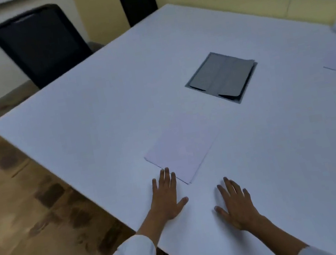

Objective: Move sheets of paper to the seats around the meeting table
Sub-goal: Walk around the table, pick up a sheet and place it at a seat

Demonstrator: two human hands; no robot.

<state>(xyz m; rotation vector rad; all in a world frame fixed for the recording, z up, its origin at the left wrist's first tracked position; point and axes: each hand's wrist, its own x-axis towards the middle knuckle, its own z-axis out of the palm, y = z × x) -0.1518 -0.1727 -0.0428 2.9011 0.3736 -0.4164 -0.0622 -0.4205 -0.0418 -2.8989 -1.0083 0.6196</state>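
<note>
Both hands flat on the meeting table (274,131), fingers straight and spread, holding nothing. The stack of paper (183,151) lies just ahead of the left hand (167,198), its fingertips (166,171) touching the near edge. The stack's long axis runs away and to the right. The right hand (235,203) sits farther off, so the left looks better placed.
</note>
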